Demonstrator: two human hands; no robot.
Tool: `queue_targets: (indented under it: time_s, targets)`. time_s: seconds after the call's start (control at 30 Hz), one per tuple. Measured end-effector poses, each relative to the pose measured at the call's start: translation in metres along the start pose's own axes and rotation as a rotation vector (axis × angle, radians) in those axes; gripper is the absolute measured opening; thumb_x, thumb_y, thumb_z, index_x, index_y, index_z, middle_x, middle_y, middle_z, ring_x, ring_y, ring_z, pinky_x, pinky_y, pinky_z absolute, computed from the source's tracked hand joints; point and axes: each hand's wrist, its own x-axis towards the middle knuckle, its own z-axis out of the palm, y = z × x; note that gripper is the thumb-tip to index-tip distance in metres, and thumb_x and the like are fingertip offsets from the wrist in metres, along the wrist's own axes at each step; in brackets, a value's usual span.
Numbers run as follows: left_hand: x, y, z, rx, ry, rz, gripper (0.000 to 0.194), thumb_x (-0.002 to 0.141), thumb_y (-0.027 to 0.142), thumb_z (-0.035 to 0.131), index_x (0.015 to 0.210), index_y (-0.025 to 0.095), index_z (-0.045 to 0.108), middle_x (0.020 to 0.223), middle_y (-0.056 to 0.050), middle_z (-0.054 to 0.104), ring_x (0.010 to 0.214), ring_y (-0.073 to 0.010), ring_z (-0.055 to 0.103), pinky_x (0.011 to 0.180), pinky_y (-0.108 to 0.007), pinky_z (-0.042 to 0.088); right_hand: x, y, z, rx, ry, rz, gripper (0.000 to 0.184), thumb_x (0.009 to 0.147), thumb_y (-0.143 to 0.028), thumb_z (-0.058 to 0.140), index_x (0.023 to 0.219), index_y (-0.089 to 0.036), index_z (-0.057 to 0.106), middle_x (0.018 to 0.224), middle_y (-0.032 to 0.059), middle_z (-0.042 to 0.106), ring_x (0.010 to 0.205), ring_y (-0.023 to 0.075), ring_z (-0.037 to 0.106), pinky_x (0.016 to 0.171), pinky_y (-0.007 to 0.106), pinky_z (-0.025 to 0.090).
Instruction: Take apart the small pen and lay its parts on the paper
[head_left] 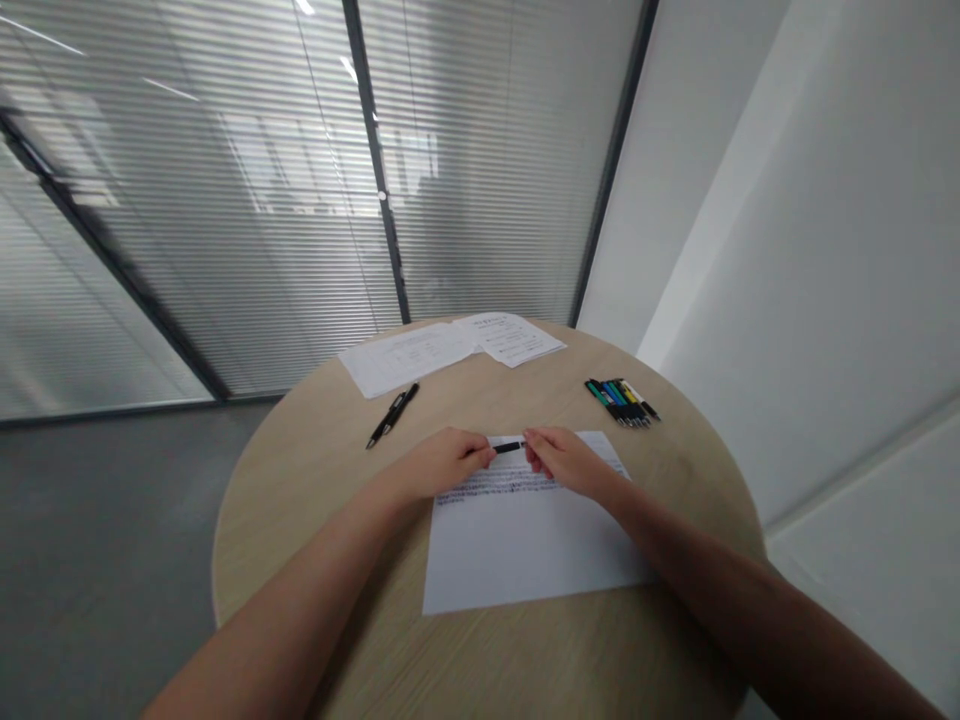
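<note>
Centre frame: our left hand [442, 462] and right hand [564, 458] each pinch an end of a black pen [508, 447] over a printed sheet [517, 540] on the table [315, 470]. Both grips pressed together. Risk: pulling unevenly could pop parts loose, rolling toward the pen cluster [622, 401].

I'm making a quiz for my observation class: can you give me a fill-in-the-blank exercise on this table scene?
1. Both hands, the left hand and the right hand, hold one ____ pen between them.
2. Under the hands lies a sheet of ____.
3. The table top is ____ in shape.
4. The bunch of coloured pens lies to the person's ____.

Missing words: black; paper; round; right
</note>
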Motion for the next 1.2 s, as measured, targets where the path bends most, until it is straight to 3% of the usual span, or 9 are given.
queue_targets:
  time_s: [0.1,0.2,0.33,0.5,0.6,0.73,0.9,1.1,1.2]
  targets:
    - [0.000,-0.001,0.000,0.018,-0.006,-0.014,0.040,0.090,0.044,0.036,0.075,0.017,0.062,0.063,0.001,0.057,0.059,-0.0115,0.048,0.056,-0.024,0.030,0.002,0.004,0.000,0.004,-0.011,-0.022,0.035,0.092,-0.039,0.041,0.073,-0.015,0.057,0.062,-0.0005,0.056,0.049,0.0080,0.046,0.047,0.020,0.036]
    - [0.000,-0.003,-0.001,0.031,-0.004,-0.037,0.039,0.090,0.044,0.037,0.075,0.018,0.062,0.063,0.001,0.058,0.058,-0.0117,0.048,0.056,-0.024,0.030,0.003,0.010,0.003,0.078,0.027,-0.053,0.023,0.085,-0.032,0.053,0.102,-0.018,0.060,0.074,-0.0010,0.057,0.053,0.0073,0.048,0.046,0.018,0.037]
    - [0.000,-0.002,0.000,0.024,-0.004,-0.029,0.039,0.091,0.043,0.037,0.078,0.018,0.064,0.066,0.000,0.060,0.060,-0.0123,0.049,0.057,-0.025,0.030,0.001,0.009,0.005,0.166,0.026,-0.055,0.057,0.082,-0.032,0.058,0.135,-0.025,0.038,0.095,0.0011,0.057,0.052,0.0051,0.049,0.045,0.017,0.038]
    - [0.001,-0.004,0.001,0.023,-0.011,-0.008,0.040,0.091,0.043,0.036,0.076,0.018,0.063,0.065,0.001,0.059,0.059,-0.0119,0.049,0.056,-0.024,0.030,-0.001,0.004,0.005,0.112,-0.065,-0.009,0.031,0.090,-0.038,0.045,0.110,-0.017,0.055,0.072,-0.0011,0.059,0.043,0.0055,0.045,0.039,0.017,0.034]
    - [0.002,-0.006,0.002,0.036,-0.011,-0.016,0.040,0.091,0.044,0.037,0.072,0.018,0.060,0.062,0.001,0.057,0.057,-0.0113,0.047,0.054,-0.024,0.028,0.001,0.007,0.007,0.138,-0.099,-0.017,0.024,0.089,-0.035,0.045,0.100,-0.016,0.056,0.072,-0.0001,0.062,0.042,0.0059,0.047,0.038,0.017,0.033]
    - [0.001,-0.006,0.003,0.052,-0.002,-0.036,0.039,0.090,0.044,0.037,0.071,0.018,0.060,0.062,0.001,0.056,0.057,-0.0115,0.047,0.053,-0.025,0.027,0.005,0.013,0.008,0.148,-0.068,0.015,0.022,0.086,-0.030,0.049,0.102,-0.016,0.056,0.073,0.0011,0.064,0.048,0.0078,0.054,0.041,0.017,0.035]
    - [0.002,-0.005,-0.003,0.069,0.057,-0.107,0.039,0.090,0.043,0.037,0.077,0.018,0.064,0.070,-0.002,0.062,0.064,-0.0138,0.051,0.058,-0.026,0.030,0.001,0.006,-0.005,0.046,0.135,-0.069,0.021,0.087,-0.035,0.051,0.099,-0.018,0.055,0.070,-0.0020,0.058,0.051,0.0078,0.050,0.046,0.018,0.035]
    - [0.004,-0.009,-0.005,0.090,0.083,-0.104,0.039,0.091,0.042,0.036,0.078,0.018,0.064,0.070,-0.002,0.062,0.064,-0.0138,0.051,0.058,-0.025,0.030,-0.017,-0.015,-0.020,-0.074,-0.047,-0.222,0.021,0.083,-0.038,0.060,0.090,-0.020,0.051,0.056,-0.0070,0.047,0.048,0.0082,0.042,0.045,0.019,0.027]
    - [0.004,-0.009,-0.001,0.064,0.048,-0.080,0.039,0.091,0.042,0.036,0.080,0.018,0.064,0.071,-0.001,0.063,0.064,-0.0135,0.052,0.058,-0.025,0.030,-0.015,-0.013,-0.018,-0.149,-0.018,-0.204,0.019,0.083,-0.037,0.058,0.081,-0.020,0.051,0.053,-0.0065,0.047,0.048,0.0086,0.042,0.046,0.021,0.025]
